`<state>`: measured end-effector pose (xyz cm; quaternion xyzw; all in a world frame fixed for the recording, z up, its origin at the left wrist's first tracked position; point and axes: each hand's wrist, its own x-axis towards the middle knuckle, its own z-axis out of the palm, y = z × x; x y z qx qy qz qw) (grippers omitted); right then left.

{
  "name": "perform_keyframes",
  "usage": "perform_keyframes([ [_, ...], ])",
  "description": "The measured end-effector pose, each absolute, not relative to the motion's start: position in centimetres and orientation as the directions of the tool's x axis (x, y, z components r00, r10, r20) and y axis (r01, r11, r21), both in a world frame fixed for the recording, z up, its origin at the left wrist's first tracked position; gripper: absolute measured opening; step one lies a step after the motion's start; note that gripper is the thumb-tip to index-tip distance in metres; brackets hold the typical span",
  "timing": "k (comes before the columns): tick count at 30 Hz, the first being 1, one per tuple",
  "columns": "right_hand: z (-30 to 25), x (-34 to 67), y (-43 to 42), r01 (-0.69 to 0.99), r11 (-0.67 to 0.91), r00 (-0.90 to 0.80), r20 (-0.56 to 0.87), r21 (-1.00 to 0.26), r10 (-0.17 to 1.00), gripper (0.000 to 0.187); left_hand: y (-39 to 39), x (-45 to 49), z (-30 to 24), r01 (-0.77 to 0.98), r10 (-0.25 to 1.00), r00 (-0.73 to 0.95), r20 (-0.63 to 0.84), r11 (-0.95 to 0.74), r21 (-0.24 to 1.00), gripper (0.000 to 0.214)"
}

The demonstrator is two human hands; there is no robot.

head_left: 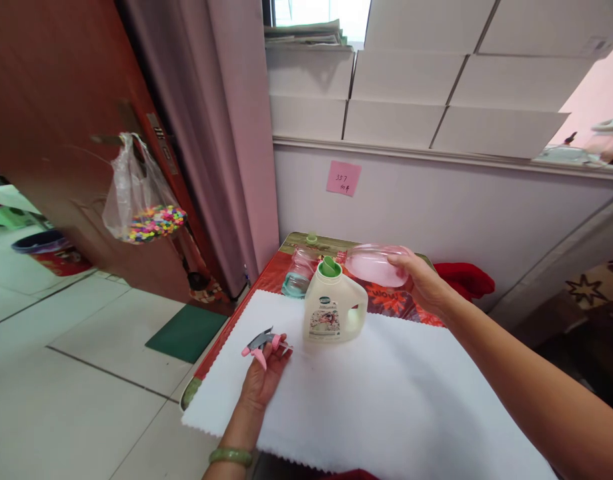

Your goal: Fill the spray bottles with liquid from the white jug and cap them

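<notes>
My right hand (421,280) is wrapped round a clear pink bottle (373,263), held tipped on its side with its neck pointing at the green mouth of a white detergent jug (332,305). The jug stands upright on a white cloth (386,393). My left hand (263,373) rests on the cloth to the left of the jug, fingers closed round a pink and grey spray trigger head (262,343). A green bangle is on my left wrist.
A small clear jar with a teal rim (297,273) stands behind the jug on the red patterned table (266,273). A red cloth (463,279) lies at the table's right. A bag of coloured beads (143,213) hangs on the door handle. White boxes are stacked above.
</notes>
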<state>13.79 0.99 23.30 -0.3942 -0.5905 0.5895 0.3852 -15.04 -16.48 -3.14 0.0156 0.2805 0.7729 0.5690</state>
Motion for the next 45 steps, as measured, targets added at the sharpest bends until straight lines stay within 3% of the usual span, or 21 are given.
perform_keyframes([
  [13, 25.8, 13.0, 0.3, 0.163, -0.033, -0.314, -0.084, -0.986, 0.946, 0.044, -16.4, -14.9, -3.0, -0.859, 0.885, -0.360, -0.296, -0.191, 0.475, 0.023],
  [45, 27.4, 15.6, 1.6, 0.247, 0.105, -0.299, 0.027, -0.963, 0.954, 0.049, -16.4, -14.8, -2.7, -0.850, 0.878, -0.358, -0.317, -0.166, 0.500, 0.016],
])
